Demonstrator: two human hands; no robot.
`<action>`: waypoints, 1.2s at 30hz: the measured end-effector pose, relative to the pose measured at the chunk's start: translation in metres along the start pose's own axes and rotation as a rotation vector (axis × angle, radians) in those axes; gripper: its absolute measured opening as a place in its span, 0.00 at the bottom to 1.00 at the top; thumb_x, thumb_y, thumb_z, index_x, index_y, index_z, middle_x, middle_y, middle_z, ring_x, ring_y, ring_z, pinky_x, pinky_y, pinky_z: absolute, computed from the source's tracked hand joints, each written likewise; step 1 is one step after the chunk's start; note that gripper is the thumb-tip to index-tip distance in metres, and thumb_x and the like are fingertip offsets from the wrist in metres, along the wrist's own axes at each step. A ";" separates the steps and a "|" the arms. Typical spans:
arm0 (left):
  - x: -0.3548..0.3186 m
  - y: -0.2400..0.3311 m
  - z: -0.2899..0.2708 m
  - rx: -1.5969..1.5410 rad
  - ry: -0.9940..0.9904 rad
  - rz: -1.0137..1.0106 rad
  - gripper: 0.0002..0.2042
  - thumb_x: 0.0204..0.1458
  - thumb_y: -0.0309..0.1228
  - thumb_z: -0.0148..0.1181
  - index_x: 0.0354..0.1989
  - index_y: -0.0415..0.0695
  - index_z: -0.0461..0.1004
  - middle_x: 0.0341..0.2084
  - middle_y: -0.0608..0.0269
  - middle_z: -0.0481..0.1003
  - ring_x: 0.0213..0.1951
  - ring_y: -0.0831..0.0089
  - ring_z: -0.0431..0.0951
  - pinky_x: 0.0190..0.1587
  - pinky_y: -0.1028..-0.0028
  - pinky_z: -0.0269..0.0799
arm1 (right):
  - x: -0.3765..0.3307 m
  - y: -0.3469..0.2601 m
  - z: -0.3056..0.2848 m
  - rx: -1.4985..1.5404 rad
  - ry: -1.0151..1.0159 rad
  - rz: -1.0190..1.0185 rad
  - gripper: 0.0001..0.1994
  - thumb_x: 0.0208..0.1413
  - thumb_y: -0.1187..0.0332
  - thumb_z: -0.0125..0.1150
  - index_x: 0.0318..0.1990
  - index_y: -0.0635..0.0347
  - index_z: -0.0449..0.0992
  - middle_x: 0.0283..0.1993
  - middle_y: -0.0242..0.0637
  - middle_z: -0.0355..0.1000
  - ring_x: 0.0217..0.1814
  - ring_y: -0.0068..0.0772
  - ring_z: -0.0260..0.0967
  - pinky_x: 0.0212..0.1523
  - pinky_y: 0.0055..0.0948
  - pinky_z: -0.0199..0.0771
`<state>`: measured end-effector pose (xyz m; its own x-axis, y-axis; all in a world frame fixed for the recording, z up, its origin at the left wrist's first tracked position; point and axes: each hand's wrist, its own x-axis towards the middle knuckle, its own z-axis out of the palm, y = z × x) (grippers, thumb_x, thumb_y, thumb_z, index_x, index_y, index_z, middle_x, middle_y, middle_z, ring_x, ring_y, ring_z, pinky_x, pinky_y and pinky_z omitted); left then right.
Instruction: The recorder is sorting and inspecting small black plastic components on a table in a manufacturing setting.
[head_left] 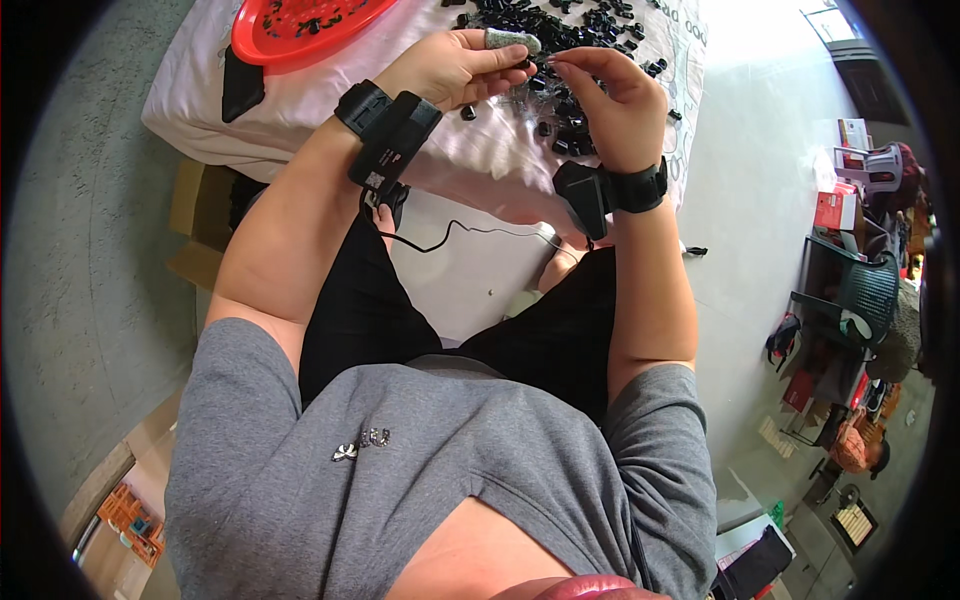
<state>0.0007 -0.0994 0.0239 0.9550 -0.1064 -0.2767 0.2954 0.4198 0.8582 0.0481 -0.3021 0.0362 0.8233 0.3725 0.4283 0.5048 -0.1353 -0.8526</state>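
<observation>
Over the near part of a cloth-covered table [320, 95], my two hands almost meet at the fingertips. My left hand [440, 75] is closed, its thumb against a finger wearing a grey fabric sleeve [512, 40]. A small black plastic piece [527, 64] shows at its fingertips. Thumb and index finger of my right hand [630, 110] are pinched together just to the right; whatever is between them is too small to make out. Many similar black plastic pieces [590, 30] lie scattered and heaped beyond and beneath the hands.
A red round tray [247, 42] with small dark pieces stands at the far left, beside a flat black item [243, 84]. An open cardboard box [195, 210] is on the floor left of the table. A thin black cable [430, 247] hangs between my legs. Chairs [865, 290] stand far right.
</observation>
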 end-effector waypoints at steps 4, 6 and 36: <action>-0.007 0.005 0.007 0.007 -0.059 -0.035 0.12 0.60 0.30 0.58 0.50 0.39 0.74 0.41 0.63 0.78 0.45 0.76 0.79 0.50 0.80 0.77 | -0.002 0.000 0.007 0.149 -0.012 0.060 0.06 0.48 0.72 0.67 0.35 0.58 0.83 0.32 0.34 0.81 0.33 0.25 0.77 0.40 0.24 0.75; -0.007 0.005 0.007 -0.009 -0.063 -0.029 0.12 0.60 0.29 0.58 0.50 0.39 0.74 0.42 0.63 0.78 0.44 0.76 0.79 0.50 0.80 0.77 | -0.001 0.002 0.009 0.084 -0.015 0.010 0.06 0.48 0.73 0.67 0.35 0.59 0.83 0.32 0.34 0.80 0.34 0.25 0.77 0.40 0.24 0.76; 0.001 -0.008 0.004 -0.145 0.015 0.024 0.09 0.59 0.29 0.60 0.45 0.39 0.76 0.38 0.62 0.79 0.39 0.77 0.79 0.43 0.82 0.78 | 0.001 -0.016 0.006 0.130 -0.103 0.024 0.16 0.52 0.78 0.65 0.50 0.63 0.79 0.42 0.37 0.79 0.43 0.25 0.76 0.47 0.23 0.74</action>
<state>-0.0006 -0.1069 0.0184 0.9609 -0.0815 -0.2648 0.2651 0.5479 0.7934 0.0391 -0.2944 0.0488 0.8000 0.4640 0.3803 0.4424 -0.0280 -0.8964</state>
